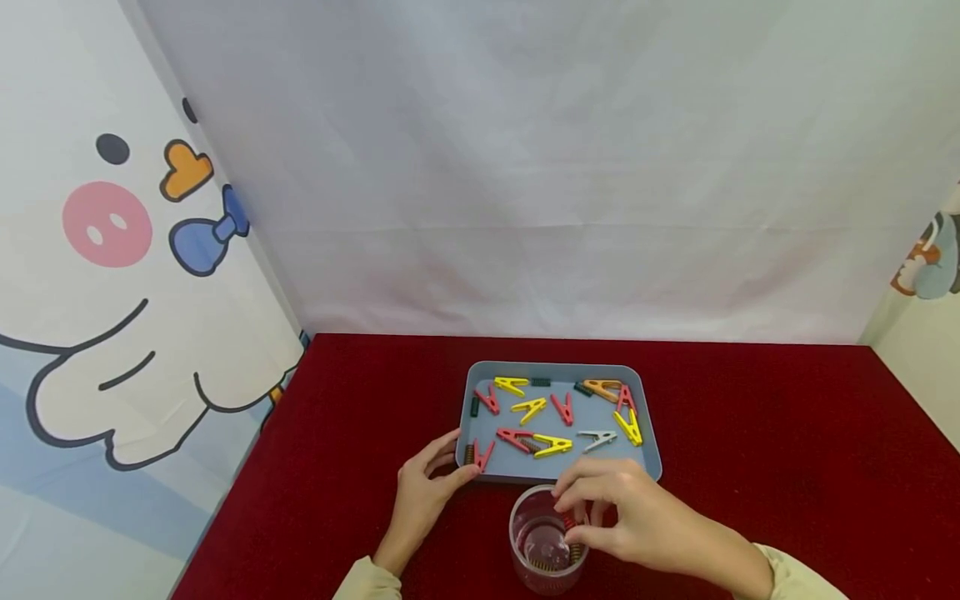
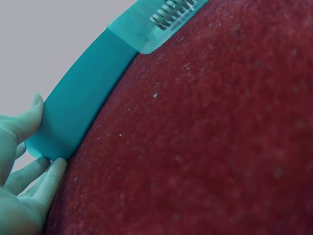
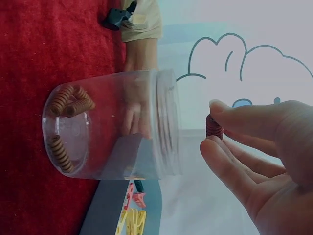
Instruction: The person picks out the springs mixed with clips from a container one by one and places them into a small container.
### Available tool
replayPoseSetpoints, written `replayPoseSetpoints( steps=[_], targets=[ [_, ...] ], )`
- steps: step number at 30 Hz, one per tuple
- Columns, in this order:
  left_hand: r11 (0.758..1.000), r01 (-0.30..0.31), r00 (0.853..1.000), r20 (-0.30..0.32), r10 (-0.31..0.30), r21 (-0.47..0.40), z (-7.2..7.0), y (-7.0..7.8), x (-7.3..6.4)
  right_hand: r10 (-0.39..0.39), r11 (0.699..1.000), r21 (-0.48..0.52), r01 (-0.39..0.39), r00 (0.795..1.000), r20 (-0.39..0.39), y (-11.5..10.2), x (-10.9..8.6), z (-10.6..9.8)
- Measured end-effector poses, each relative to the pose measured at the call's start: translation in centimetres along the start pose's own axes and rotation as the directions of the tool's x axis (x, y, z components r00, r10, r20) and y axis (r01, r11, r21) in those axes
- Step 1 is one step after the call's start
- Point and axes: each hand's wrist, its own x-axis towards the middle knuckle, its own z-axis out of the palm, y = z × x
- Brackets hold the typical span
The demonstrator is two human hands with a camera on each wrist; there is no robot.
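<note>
My right hand (image 1: 618, 508) pinches a small dark-red coil spring (image 3: 214, 128) between thumb and fingertips, just above the mouth of a clear jar (image 3: 110, 147). Brown coil springs (image 3: 61, 154) lie at the bottom of the jar, which stands upright in front of a blue-grey tray (image 1: 555, 479). My left hand (image 1: 427, 483) holds the tray by its near left corner, thumb and fingers on either side of it. Inside the tray are red, yellow, orange and white clip pieces (image 1: 553, 446), with several dark green and brown springs (image 1: 474, 407) among them.
A red cloth (image 1: 360, 408) covers the table. Behind it hangs a pale curtain (image 1: 540, 167), with a cartoon-printed panel (image 1: 112, 333) on the left. Another printed panel (image 1: 930, 333) stands on the right.
</note>
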Motion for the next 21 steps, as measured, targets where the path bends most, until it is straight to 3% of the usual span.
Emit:
replayPoseSetpoints(
  steps=[14, 21],
  targets=[
    [1.000, -0.006, 1.000, 0.003, 0.006, 0.015, -0.01, 0.11, -0.02, -0.087, 0.996, -0.031, 0.088, 0.996, 0.020, 0.53, 0.11, 0.70],
    [1.000, 0.011, 1.000, -0.001, -0.011, 0.008, 0.01, 0.20, -0.09, -0.051, 0.998, -0.047, 0.051, 0.999, 0.000, 0.34, 0.34, 0.32]
  ],
)
